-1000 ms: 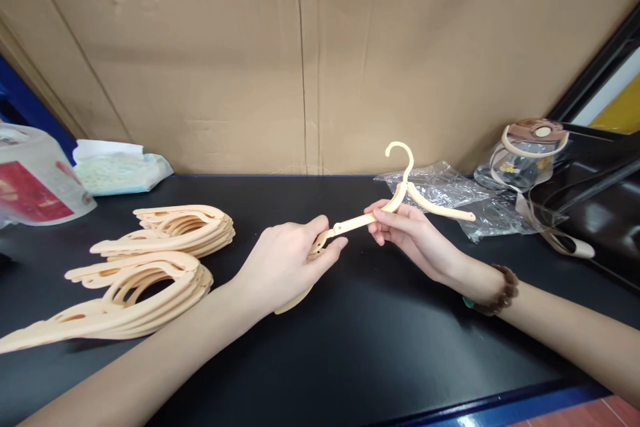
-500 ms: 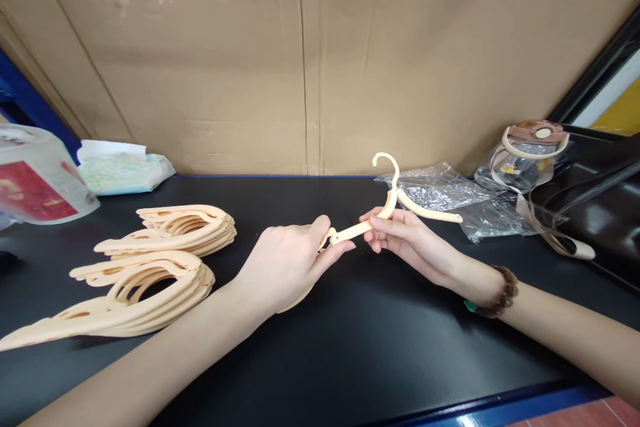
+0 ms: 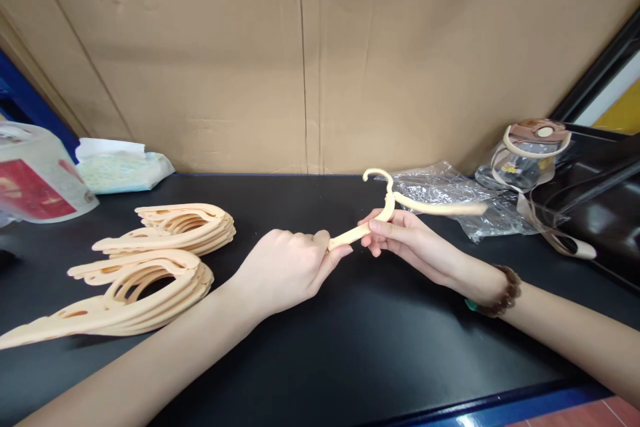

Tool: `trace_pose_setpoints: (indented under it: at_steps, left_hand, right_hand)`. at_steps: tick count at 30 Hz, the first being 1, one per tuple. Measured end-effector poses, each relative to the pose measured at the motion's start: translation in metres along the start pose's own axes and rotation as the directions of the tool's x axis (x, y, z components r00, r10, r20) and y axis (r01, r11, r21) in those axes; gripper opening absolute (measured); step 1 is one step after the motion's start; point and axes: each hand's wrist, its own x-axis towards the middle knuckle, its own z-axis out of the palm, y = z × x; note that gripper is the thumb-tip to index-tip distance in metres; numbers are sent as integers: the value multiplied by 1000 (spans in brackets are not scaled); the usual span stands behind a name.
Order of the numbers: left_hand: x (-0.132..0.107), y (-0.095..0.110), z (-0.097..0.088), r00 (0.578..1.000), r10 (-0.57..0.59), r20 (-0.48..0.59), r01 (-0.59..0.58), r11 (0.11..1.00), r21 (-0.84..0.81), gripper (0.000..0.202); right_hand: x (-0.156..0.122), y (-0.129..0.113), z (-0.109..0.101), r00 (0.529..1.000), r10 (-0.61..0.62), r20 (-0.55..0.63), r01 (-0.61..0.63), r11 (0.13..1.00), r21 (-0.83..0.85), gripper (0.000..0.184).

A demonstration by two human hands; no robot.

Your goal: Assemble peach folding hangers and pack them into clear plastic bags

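A cream plastic folding hanger is held between both hands above the table, its hook pointing up and one arm stretched out to the right. My left hand is closed round the end of the other arm, hiding that tip. My right hand pinches the same arm near the centre joint, thumb in front and fingers behind. Left of my left hand lie two stacks of folded cream hangers, a rear stack and a front stack.
On the black table, a clear plastic bag lies behind my right hand. A strapped clear bottle and a black bag are at right. A tissue pack and a tape roll stand at left; cardboard rises behind.
The hanger has turned: its hook tipped lower and leftward, and its free arm swung further out to the right, slightly blurred. A looped part below my left hand is now out of sight.
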Motion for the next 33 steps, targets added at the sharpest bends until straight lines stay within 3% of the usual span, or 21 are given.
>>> trace_pose_setpoints:
  at_steps: [4,11,16,18,20,22,23,26,31,33]
  left_hand:
    - [-1,3,-2,1000,-29,8,29,999,-28,50]
    - [1,-4,-5,977,-135,-163,125,990,-72,36]
    - [3,-9,-1,973,-103,-205,96,994,-43,26]
    - [3,-11,0,966,-134,-221,120,990,-76,24]
    - [4,-13,0,955,-202,-216,168,972,-164,20]
    - [4,-14,0,942,-272,-197,221,943,-248,16]
    - [5,-15,-1,935,-302,-185,246,929,-276,15]
    - [5,-14,-2,927,-357,-116,304,895,-327,17]
    - [5,-13,-1,918,-395,-35,352,852,-388,16]
    - [5,-12,1,918,-394,-35,352,853,-386,15]
  right_hand:
    - [0,0,1,1000,-10,-14,9,999,-50,18]
    - [2,0,3,994,-65,-86,54,991,-125,18]
    - [4,3,0,995,-92,-36,79,959,-273,23]
    - [2,4,1,987,-146,61,157,857,-490,27]
    - [-1,5,4,948,-213,238,319,631,-707,36]
    - [-5,5,9,876,-218,431,483,376,-791,42]
    - [-6,5,11,844,-198,499,536,291,-792,43]
    - [-9,4,16,815,-165,555,578,179,-796,41]
    - [-6,2,10,851,-185,491,498,-13,-867,34]
    - [-5,2,6,863,-164,479,478,-44,-877,30]
